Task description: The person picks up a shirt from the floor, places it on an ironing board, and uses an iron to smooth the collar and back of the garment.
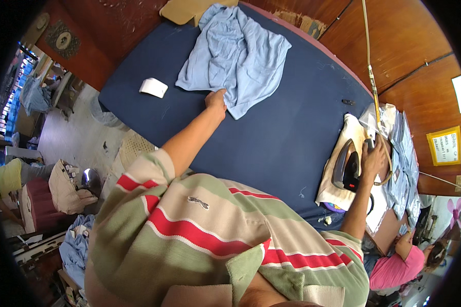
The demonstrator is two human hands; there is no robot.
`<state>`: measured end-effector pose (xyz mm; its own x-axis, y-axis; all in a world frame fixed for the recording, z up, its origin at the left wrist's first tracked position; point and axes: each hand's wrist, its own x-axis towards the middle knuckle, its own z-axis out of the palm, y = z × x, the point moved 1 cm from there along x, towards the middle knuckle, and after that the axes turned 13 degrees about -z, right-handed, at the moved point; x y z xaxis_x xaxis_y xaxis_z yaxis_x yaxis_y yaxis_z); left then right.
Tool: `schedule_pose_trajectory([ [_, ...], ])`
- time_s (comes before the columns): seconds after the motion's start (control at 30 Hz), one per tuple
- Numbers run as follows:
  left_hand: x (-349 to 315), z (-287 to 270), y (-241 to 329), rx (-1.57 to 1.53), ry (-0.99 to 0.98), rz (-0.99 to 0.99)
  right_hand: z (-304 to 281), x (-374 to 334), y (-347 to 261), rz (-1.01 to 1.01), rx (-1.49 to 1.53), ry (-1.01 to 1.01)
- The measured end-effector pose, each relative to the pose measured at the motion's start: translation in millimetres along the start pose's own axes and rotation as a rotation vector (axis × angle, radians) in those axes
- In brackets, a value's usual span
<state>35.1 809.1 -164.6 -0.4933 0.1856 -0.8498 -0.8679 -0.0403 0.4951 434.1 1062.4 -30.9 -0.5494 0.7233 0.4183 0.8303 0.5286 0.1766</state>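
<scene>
A light blue garment [235, 56], creased and loosely spread, lies on the far part of the dark blue padded table [292, 117]. My left hand [216, 102] is closed on its near edge. At the right, my right hand [375, 158] is closed round what looks like a spray gun [370, 143], with a black and white part showing above the fingers. Just left of that hand, an iron [347, 166] with a black body and red light rests on a cream cloth pad [328, 181].
A white folded card [153, 87] lies on the left of the table. A hose [370, 66] hangs down at the right. Bagged blue garments [404, 158] are beside the pad. A cardboard box [189, 11] stands at the far edge. A person in pink [398, 266] is at lower right.
</scene>
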Motion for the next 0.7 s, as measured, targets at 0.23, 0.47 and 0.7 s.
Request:
schedule_pose_trajectory([
  [0.23, -112, -29, 64, -0.297, -0.828, 0.444, 40, 26, -178, -0.361, 1.078, 0.097],
  [0.47, -271, -117, 180, 0.044, -1.395, 0.616, 10, 85, -345, -0.495, 1.049, 0.250],
  [0.7, -342, -174, 248, 0.333, -1.673, 0.632, 73, 37, -415, -0.661, 1.440, -0.639],
])
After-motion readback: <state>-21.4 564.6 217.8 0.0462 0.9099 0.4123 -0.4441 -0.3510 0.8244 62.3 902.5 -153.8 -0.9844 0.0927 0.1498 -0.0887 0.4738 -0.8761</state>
